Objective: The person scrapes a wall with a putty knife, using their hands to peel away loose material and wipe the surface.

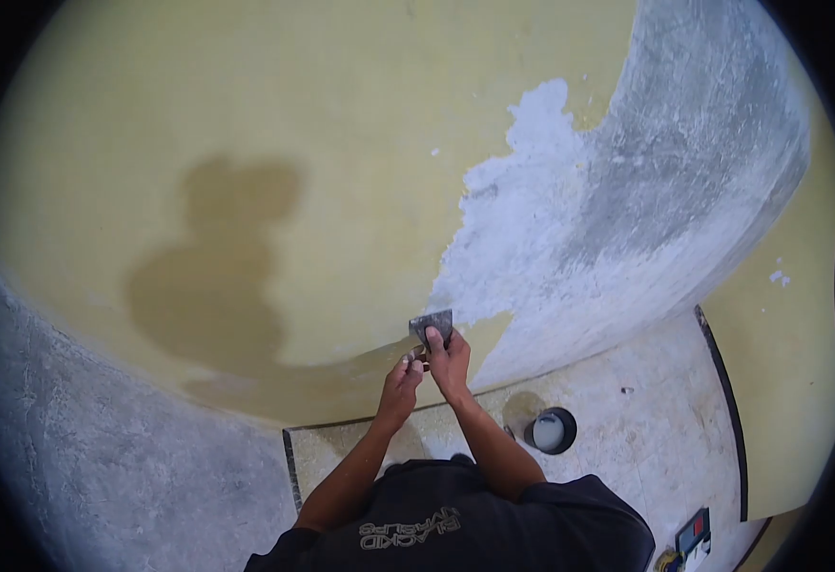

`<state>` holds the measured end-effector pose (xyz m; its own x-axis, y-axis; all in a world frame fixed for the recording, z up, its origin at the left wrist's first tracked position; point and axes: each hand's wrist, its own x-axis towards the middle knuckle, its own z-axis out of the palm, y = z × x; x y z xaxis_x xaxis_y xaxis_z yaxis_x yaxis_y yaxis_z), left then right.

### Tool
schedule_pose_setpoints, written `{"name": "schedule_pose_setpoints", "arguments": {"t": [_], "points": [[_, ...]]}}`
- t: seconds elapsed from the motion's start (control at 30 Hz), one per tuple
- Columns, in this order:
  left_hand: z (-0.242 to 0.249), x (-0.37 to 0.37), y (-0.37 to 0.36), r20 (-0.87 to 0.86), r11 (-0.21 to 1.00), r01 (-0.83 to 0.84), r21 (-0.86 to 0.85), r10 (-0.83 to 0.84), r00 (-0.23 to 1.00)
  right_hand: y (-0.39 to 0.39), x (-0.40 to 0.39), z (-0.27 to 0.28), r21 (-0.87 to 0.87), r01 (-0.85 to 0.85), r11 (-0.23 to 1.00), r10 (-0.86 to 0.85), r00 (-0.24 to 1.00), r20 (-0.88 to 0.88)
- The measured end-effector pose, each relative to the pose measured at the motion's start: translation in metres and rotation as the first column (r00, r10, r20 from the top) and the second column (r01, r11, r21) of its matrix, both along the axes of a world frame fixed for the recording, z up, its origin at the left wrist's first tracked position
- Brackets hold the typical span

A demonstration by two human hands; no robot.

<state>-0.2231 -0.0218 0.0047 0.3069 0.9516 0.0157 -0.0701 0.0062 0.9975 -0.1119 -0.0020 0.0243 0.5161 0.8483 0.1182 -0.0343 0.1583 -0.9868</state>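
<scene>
In my right hand [448, 364] is a dark grey scraper [432, 325], its wide blade up against the yellow wall [370, 238]. My thumb lies along the blade's face. Just below and left of it, my left hand [402, 389] is raised with its fingers curled together near the scraper; I cannot tell what is in them. Beside the blade, the yellow paint ends in a ragged edge, and a white and grey bare patch [532, 224] spreads up to the right.
A black bucket [530, 431] with whitish contents stands on the pale floor [618, 429], right of my arms. Further right lies a dark object with a red part [692, 534]. A grey wall surface [131, 467] fills the lower left. My shadow falls on the yellow wall.
</scene>
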Motion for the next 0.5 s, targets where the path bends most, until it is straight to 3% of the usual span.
{"name": "schedule_pose_setpoints", "arguments": {"t": [0.07, 0.13, 0.2, 0.27, 0.33, 0.4, 0.47, 0.5], "points": [[0.001, 0.009, 0.019, 0.248, 0.996, 0.027, -0.087, -0.005, 0.969, -0.001, -0.001, 0.004, -0.039, 0.007, 0.999, -0.005, 0.999, 0.049], [-0.001, 0.016, 0.028, 0.271, 0.997, 0.033, -0.065, -0.014, 0.962, 0.0, -0.001, -0.001, -0.019, 0.032, 0.999, -0.029, 0.993, 0.118], [0.01, 0.028, 0.028, 0.326, 0.98, -0.038, -0.195, 0.102, 0.94, 0.002, 0.003, -0.001, 0.001, 0.07, 0.998, -0.069, 0.981, 0.182], [-0.006, 0.03, 0.036, 0.299, 0.987, -0.053, -0.153, 0.097, 0.949, -0.001, 0.004, 0.006, -0.087, 0.021, 0.996, -0.005, 0.985, 0.174], [0.002, 0.036, 0.038, 0.267, 0.989, -0.068, -0.133, 0.102, 0.958, -0.003, 0.001, 0.009, -0.062, 0.035, 0.997, -0.023, 0.984, 0.177], [0.008, 0.042, 0.033, 0.289, 0.971, -0.217, -0.104, 0.238, 0.927, 0.0, 0.003, 0.01, -0.051, 0.042, 0.998, -0.032, 0.982, 0.184], [0.01, 0.042, 0.035, 0.248, 0.964, -0.25, -0.088, 0.264, 0.932, 0.001, 0.002, 0.009, -0.056, 0.007, 0.998, 0.0, 0.992, 0.124], [0.01, 0.042, 0.035, 0.124, 0.952, -0.304, -0.035, 0.306, 0.944, -0.001, 0.0, 0.006, -0.067, -0.013, 0.998, 0.019, 0.996, 0.09]]}}
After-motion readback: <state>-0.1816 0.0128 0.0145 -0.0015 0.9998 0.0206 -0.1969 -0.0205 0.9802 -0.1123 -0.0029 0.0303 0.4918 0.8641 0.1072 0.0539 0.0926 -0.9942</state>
